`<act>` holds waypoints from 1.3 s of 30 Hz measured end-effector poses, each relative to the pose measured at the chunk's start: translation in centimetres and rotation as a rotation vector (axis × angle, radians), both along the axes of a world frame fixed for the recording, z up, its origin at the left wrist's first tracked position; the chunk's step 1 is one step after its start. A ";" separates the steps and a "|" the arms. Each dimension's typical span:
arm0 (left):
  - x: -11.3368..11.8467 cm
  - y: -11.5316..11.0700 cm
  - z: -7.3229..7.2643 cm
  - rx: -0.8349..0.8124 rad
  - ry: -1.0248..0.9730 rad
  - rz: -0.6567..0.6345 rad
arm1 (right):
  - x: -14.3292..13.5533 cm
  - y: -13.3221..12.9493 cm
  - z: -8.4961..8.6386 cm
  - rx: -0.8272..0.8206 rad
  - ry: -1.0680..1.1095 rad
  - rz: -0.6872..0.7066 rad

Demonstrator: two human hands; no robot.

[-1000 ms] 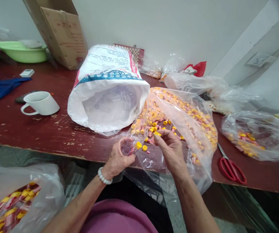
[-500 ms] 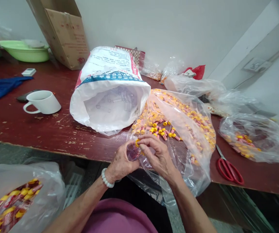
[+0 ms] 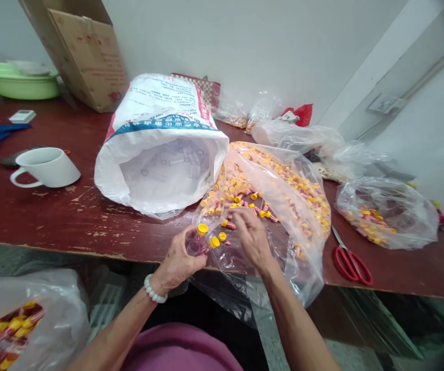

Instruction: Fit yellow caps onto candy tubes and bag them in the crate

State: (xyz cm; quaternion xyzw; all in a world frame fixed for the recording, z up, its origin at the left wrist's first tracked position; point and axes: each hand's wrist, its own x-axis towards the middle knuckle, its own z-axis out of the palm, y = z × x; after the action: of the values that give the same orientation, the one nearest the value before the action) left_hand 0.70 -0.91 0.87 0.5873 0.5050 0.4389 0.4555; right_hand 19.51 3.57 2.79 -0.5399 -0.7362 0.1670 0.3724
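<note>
My left hand (image 3: 179,260) wears a white bead bracelet and is wrapped round clear plastic tubes (image 3: 194,246), with a yellow cap (image 3: 202,229) at their top. Two yellow caps (image 3: 214,241) lie just right of it. Over the edge of the clear plastic bag (image 3: 283,175) of yellow-capped pieces, my right hand (image 3: 253,241) has its fingers bent down towards small red-and-white pieces (image 3: 228,224); whether it pinches one is hidden. A white sack (image 3: 109,178) lies open behind my left hand, with clear tubes (image 3: 183,159) inside.
On the red table (image 3: 70,221) stand a white mug (image 3: 51,167), a cardboard box (image 3: 90,56) and a green basin (image 3: 20,86). Red-handled scissors (image 3: 351,264) and another clear bag (image 3: 407,211) are at the right. A filled bag (image 3: 51,299) is below the table at the left.
My right hand has moved away from my left hand, up towards the loose pieces. Two caps now show on the table between the hands. The view has turned slightly right.
</note>
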 end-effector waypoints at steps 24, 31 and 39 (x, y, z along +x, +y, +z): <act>1.2 -0.2 1.0 -0.124 -0.206 -0.032 | -3.6 -4.0 1.3 -0.044 0.422 0.058; 1.2 -0.6 1.7 -0.104 -0.209 -0.056 | -3.0 -4.2 1.6 0.089 0.243 0.129; 0.6 -0.3 1.8 -0.110 -0.232 -0.039 | -2.1 -4.8 2.9 0.082 0.216 0.151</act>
State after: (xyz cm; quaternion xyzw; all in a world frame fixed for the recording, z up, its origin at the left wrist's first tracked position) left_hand 1.33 -1.20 2.68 0.5166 0.4608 0.4665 0.5506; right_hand 17.45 -1.18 5.72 -0.4459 -0.7366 0.2214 0.4577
